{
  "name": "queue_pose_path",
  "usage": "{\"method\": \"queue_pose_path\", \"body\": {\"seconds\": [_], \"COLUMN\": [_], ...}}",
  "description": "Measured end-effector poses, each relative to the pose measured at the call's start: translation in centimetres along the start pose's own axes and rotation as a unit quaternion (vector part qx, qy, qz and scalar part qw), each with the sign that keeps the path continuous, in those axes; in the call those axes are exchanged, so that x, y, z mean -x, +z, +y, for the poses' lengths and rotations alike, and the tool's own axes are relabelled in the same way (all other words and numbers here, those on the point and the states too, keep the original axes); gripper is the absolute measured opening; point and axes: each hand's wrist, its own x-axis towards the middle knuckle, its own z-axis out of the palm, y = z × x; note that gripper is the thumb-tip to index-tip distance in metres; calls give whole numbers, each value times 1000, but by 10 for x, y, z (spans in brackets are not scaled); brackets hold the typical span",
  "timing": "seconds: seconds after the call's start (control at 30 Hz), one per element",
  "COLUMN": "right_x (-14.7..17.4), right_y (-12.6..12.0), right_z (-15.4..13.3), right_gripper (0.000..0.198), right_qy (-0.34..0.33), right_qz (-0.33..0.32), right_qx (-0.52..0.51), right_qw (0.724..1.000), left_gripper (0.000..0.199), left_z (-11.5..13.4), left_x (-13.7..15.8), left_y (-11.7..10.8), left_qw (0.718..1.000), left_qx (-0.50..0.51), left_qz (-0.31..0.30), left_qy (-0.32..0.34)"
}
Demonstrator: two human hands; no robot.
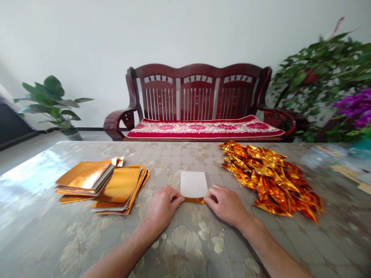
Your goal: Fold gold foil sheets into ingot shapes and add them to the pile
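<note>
A small sheet of gold foil paper (193,184) lies white side up on the table, its near edge folded over into a narrow gold strip. My left hand (165,201) pinches the left end of that folded edge. At the right end, my right hand (225,203) pinches the same strip between thumb and fingers. Two overlapping stacks of flat gold foil paper (119,184) lie to the left of my left hand. Beyond my right hand spreads a heap of folded gold foil pieces (271,175) with pointed ends.
The table (179,251) has a patterned, glossy cover. Clear plastic wrapping (323,155) and some tan card pieces (352,177) sit at its right side. Behind the table stand a dark red wooden bench (197,92), a potted plant (55,102) and leafy greenery (315,73).
</note>
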Motion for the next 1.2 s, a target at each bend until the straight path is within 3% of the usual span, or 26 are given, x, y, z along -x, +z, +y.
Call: {"method": "queue_pose_path", "body": {"seconds": [0.8, 1.2], "right_x": [-1, 0], "right_y": [4, -3], "right_z": [3, 6], "right_gripper": [24, 14], "right_qy": [10, 30], "right_qz": [0, -22], "right_qx": [3, -69], "right_qw": [1000, 997], "left_gripper": [14, 15], "left_z": [8, 9], "left_x": [2, 2], "left_y": [1, 2], "left_qw": [993, 989], "left_qx": [-117, -146], "left_qz": [-2, -6], "left_qy": [9, 5]}}
